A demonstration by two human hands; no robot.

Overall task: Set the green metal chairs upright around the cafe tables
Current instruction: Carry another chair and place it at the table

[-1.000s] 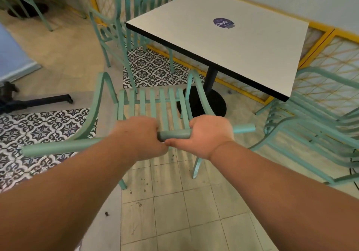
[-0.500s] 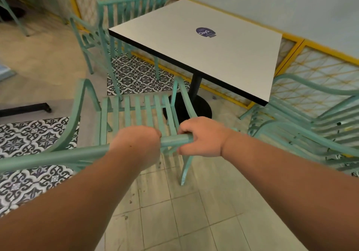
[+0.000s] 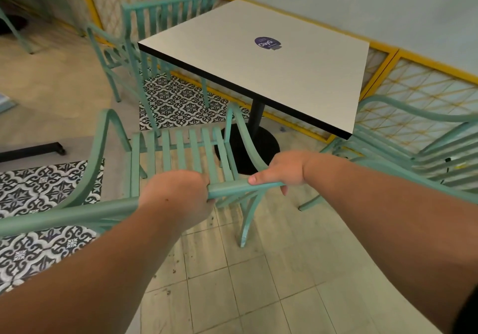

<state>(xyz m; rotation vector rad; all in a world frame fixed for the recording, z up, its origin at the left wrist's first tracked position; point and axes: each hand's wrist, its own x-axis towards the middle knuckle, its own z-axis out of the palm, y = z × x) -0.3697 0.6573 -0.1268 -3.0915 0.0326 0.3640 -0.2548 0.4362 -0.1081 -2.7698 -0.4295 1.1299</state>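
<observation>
A green slatted metal chair [image 3: 178, 150] stands upright right in front of me, its seat facing the white square cafe table [image 3: 258, 59]. My left hand [image 3: 178, 194] is closed around the chair's top back rail. My right hand [image 3: 282, 170] rests on the same rail further right, fingers loosening, thumb and one finger still touching it. A second green chair [image 3: 160, 26] stands upright at the table's far left side. At the right, another green chair [image 3: 419, 152] lies with its frame tilted beside the table.
The table stands on a black post with a round black base [image 3: 248, 147]. A yellow-framed lattice fence [image 3: 413, 90] runs behind it. Patterned black-and-white tiles [image 3: 38, 191] lie at left, plain tiles under me. A black table foot [image 3: 31, 150] juts in at left.
The chair has slid forward toward the table while I moved closer. My right hand has shifted right along the rail and loosened from a full grip.
</observation>
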